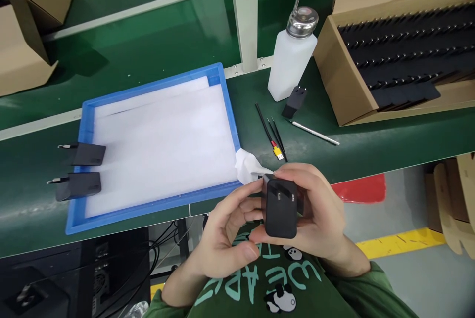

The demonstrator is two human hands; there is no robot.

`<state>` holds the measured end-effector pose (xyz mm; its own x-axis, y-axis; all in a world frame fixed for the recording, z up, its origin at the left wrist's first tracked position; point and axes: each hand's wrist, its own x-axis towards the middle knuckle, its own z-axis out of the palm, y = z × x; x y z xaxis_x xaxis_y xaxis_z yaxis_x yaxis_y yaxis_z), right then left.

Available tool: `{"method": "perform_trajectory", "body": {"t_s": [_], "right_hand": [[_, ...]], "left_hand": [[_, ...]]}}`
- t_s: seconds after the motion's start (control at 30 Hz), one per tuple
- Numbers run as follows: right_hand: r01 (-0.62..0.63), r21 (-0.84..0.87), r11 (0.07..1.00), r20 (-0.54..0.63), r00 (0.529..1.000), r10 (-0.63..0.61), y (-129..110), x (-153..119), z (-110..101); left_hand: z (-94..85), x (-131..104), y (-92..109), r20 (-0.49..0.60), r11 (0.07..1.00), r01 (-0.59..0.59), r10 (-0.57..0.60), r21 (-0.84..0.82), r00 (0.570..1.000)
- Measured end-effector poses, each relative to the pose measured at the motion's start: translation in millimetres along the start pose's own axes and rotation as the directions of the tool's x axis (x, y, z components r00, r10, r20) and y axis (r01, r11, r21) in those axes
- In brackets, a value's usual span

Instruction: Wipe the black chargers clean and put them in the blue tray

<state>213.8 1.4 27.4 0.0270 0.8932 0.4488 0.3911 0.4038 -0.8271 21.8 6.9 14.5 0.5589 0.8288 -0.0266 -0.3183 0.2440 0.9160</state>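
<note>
A black plug-in charger (281, 208) is held up in front of my chest, its face with two ports turned toward me. My right hand (317, 209) grips it, with fingers along its right side and the thumb under its lower edge. The fingers of my left hand (230, 229) are curled against its left side, the thumb resting below. A crumpled white wipe (248, 165) lies by the tray corner and reaches the charger's top edge; whether a finger pinches it is hidden. Two more black chargers, an upper one (89, 154) and a lower one (79, 186), lie on the tray's left rim.
A blue tray (230, 110) lined with white foam sits on the green bench. Behind my hands lie a cable with yellow USB plug (276, 151), black tweezers (278, 135), a white pen-like tool (315, 133), another charger (295, 102), a pump bottle (291, 61) and a carton (349, 80).
</note>
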Motion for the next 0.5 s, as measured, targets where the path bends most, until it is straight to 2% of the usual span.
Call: {"method": "perform_trajectory", "body": {"t_s": [0.17, 0.2, 0.27, 0.3, 0.33, 0.37, 0.4, 0.43, 0.47, 0.5], "right_hand": [[-0.044, -0.034, 0.998, 0.003, 0.999, 0.044, -2.0, -3.0, 1.4], [-0.054, -0.059, 0.997, -0.046, 0.998, 0.051, 0.8, -2.3, -3.2], [-0.051, -0.15, 0.987, -0.275, 0.961, 0.008, 11.9, 2.5, -25.4], [-0.041, -0.215, 0.976, -0.419, 0.906, -0.054, 19.9, 6.9, -44.4], [-0.045, -0.295, 0.954, -0.551, 0.824, -0.131, 28.5, 12.3, -68.9], [-0.056, -0.383, 0.922, -0.617, 0.759, -0.21, 37.0, 18.5, -97.8], [-0.118, -0.449, 0.886, -0.662, 0.709, -0.241, 44.9, 25.3, -129.5], [-0.249, -0.522, 0.816, -0.67, 0.712, -0.212, 52.3, 32.4, -161.9], [-0.423, -0.58, 0.696, -0.655, 0.75, -0.09, 59.3, 39.7, -192.7], [-0.56, -0.619, 0.551, -0.615, 0.782, 0.104, 66.5, 47.4, -220.1]], "left_hand": [[-0.1, -0.9, 0.0, 0.012, 1.0, 0.029, -0.029, 0.005, 1.0], [-2.4, -3.1, 1.1, 0.001, 0.999, 0.041, -0.041, 0.027, 0.999], [-13.1, -9.6, 3.9, -0.068, 0.993, 0.064, -0.057, 0.1, 0.996], [-21.9, -13.4, 4.8, -0.144, 0.99, 0.06, -0.041, 0.129, 0.989], [-32.7, -16.7, 4.9, -0.192, 0.987, 0.058, -0.028, 0.152, 0.981], [-44.8, -19.4, 4.1, -0.209, 0.985, 0.058, -0.022, 0.164, 0.978], [-57.0, -21.3, 2.6, -0.249, 0.984, 0.044, 0.0, 0.17, 0.968], [-68.1, -22.5, 0.9, -0.317, 0.985, 0.05, 0.005, 0.165, 0.949], [-77.2, -23.4, -0.2, -0.401, 0.987, 0.021, 0.046, 0.161, 0.915], [-83.7, -24.2, -0.5, -0.478, 0.987, 0.033, 0.049, 0.16, 0.877]]}}
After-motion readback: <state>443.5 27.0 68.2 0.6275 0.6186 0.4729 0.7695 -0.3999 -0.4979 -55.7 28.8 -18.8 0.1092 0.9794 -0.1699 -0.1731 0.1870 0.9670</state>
